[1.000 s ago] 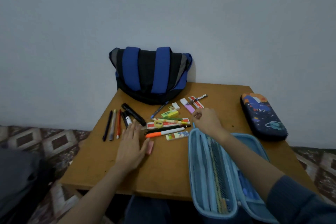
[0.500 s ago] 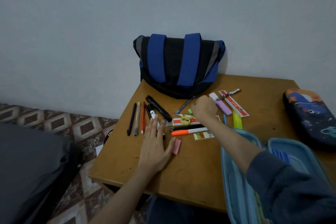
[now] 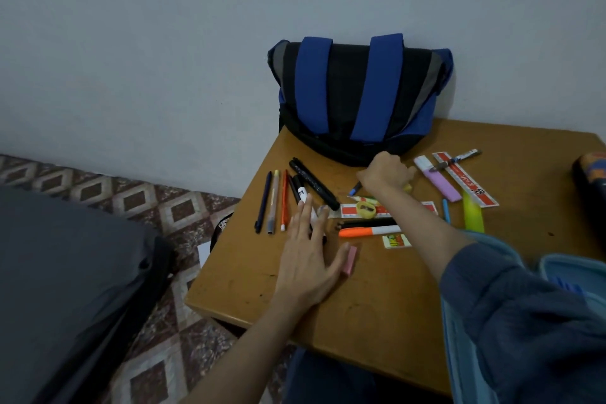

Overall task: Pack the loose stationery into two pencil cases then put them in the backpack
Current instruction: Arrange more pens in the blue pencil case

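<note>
**Loose stationery spread before the backpack**

Pens and markers lie on the table in front of the backpack. The left hand rests flat, fingers straight, thumb against a pink eraser. The right hand, just before the backpack, curls over a blue pen (grip unclear). An open light-blue pencil case lies to the backpack's front right.

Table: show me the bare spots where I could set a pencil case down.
Widest bare patch: the near edge of the table, between the left hand beside the pink eraser and the open blue case. A smaller one lies at the left corner, nearer than the pens. Crowded: the band before the backpack, from pens to rulers.
</note>
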The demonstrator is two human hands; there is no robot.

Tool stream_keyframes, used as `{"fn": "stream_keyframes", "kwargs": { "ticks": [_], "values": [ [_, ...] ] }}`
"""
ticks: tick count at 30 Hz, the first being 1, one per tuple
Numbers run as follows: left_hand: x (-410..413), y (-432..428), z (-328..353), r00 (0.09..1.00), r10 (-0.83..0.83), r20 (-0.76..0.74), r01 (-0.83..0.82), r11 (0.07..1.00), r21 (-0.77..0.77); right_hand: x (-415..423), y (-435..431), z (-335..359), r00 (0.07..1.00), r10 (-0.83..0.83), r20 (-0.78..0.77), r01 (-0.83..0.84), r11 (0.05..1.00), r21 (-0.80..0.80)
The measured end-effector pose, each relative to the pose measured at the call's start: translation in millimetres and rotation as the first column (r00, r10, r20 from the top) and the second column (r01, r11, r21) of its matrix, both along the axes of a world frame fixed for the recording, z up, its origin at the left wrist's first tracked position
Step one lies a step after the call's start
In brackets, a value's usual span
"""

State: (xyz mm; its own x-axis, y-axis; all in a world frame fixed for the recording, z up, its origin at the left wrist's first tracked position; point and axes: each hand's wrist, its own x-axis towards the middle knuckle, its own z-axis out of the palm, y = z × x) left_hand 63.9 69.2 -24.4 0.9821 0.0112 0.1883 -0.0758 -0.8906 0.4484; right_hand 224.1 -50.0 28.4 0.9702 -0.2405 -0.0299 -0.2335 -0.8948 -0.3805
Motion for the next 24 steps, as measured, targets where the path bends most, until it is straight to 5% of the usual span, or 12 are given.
{"fn": "stream_keyframes", "kwargs": {
  "ticks": [7,13,17,21,24],
  "values": [
    [0,0,2,1.0,0.008,0.02,-0.008,1.0,0.002,2,-15,16,0.989,-0.029,-0.145,0.056,0.98,0.19],
    [-1,-1,5,1.0,0.004,0.017,-0.005,1.0,0.011,-9,-40,29,0.95,0.023,-0.312,0.176,0.784,0.596],
    [-2,-1,6,1.0,0.01,0.014,-0.01,1.0,0.029,-31,-61,38,0.912,0.127,-0.391,0.179,0.733,0.656],
    [-3,-2,9,1.0,0.016,0.026,-0.017,0.999,0.028,-60,-82,48,0.904,0.215,-0.37,0.19,0.574,0.797],
    [-7,-6,13,0.999,-0.001,0.04,-0.002,0.998,0.065,-87,-96,56,0.929,0.244,-0.277,0.105,0.546,0.831]
  ]
}}
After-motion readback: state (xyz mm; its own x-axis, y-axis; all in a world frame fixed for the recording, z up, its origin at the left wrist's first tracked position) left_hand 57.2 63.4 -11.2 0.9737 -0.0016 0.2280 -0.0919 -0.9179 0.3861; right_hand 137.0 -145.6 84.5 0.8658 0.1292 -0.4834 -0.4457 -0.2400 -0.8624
